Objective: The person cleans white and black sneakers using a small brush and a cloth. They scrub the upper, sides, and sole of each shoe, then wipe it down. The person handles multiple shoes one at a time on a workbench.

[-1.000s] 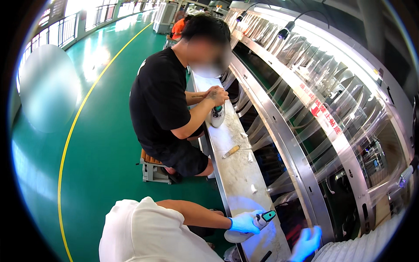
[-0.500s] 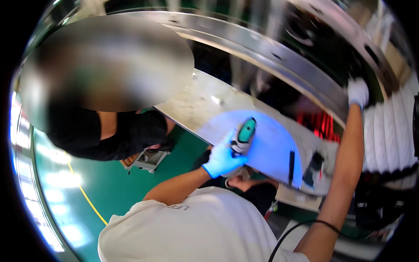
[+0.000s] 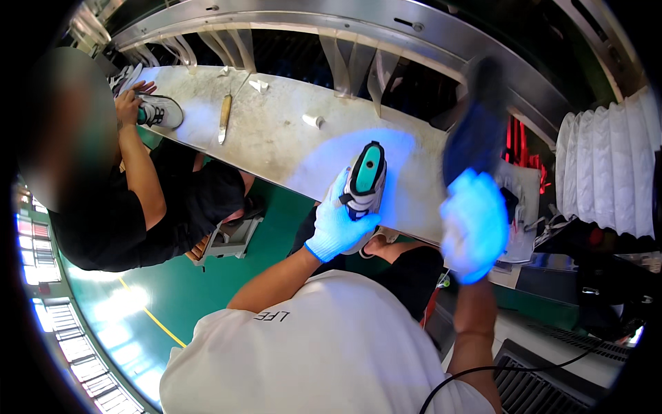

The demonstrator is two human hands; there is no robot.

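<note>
Co-worker's hand [image 3: 128,103] steadies a second shoe [image 3: 157,110] on the bench [image 3: 276,138]. Left hand [image 3: 336,224] grasps the shoe [image 3: 364,181] sole-side, teal insole up, over the bench edge under violet light. Right hand [image 3: 474,224] clenches a dark blurred tool [image 3: 476,127], raised above the bench, apart from the shoe.

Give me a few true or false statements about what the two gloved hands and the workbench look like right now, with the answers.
1. The left hand holds a white and teal shoe. True.
2. The right hand is bare. False: it wears a light glove lit blue.
3. The right hand grips a dark, blurred object. True.
4. The workbench is wooden and red. False: it is pale grey.
5. A co-worker's hand rests on another shoe at the bench's far end. True.
</note>
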